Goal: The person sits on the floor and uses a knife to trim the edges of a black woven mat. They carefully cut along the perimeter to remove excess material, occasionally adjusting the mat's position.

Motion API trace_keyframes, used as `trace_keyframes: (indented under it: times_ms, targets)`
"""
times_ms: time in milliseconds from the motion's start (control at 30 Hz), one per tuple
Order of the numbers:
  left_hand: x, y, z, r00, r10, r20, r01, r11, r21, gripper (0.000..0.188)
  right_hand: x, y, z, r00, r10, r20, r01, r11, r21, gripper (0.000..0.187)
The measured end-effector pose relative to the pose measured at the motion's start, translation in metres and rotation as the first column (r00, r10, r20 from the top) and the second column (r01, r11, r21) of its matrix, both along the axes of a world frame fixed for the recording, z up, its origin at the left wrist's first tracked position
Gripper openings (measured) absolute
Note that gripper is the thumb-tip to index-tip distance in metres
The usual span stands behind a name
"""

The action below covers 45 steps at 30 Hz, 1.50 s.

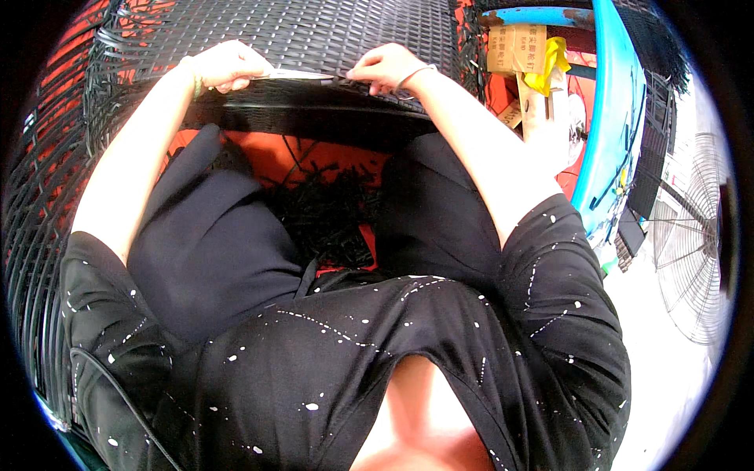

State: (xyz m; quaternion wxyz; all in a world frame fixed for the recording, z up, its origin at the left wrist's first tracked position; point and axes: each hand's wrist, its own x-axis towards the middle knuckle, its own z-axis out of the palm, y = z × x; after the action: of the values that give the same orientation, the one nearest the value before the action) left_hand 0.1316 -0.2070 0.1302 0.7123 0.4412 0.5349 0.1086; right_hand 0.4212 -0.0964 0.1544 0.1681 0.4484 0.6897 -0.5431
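The left hand (232,67) has its grip shut around a thin, shiny stick (297,74). The stick points at the right hand (389,69), over the near edge of the black woven panel (306,35). The right grip's fingertips are close together (I can't tell if they pinch anything). A brown box (506,49) sits by a crinkly yellow thing (552,67); the box's inside is hidden.

A wire-caged fan (691,239) stands at far right.
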Motion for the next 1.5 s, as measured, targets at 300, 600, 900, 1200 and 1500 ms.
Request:
trace_keyframes:
  times_ms: [300,600,900,1200,1500]
  targets:
    - [-0.029,-0.005,-0.004,0.982,0.189,-0.003,-0.188,0.982,0.030,0.024,-0.004,-0.014,-0.038,0.994,0.079,-0.075,-0.057,0.962,0.267,0.024]
    - [-0.026,-0.002,-0.001,0.979,0.199,-0.033,-0.199,0.980,0.014,0.022,-0.031,-0.031,-0.007,0.851,0.524,0.024,-0.328,0.496,0.804,0.023]
    - [-0.044,-0.001,0.022,0.984,-0.036,-0.176,0.057,0.991,0.121,0.020,-0.043,-0.036,-0.013,0.893,0.448,-0.041,-0.320,0.696,0.643,0.018]
    - [-0.052,0.003,0.036,0.959,-0.135,-0.251,0.192,0.956,0.221,0.017,-0.049,-0.037,-0.031,0.834,-0.178,-0.522,0.314,0.931,0.185,0.015]
    - [-0.029,0.010,0.049,0.950,-0.113,-0.292,0.206,0.927,0.313,0.018,-0.035,-0.032,-0.034,0.902,-0.016,-0.432,0.039,0.998,0.044,0.026]
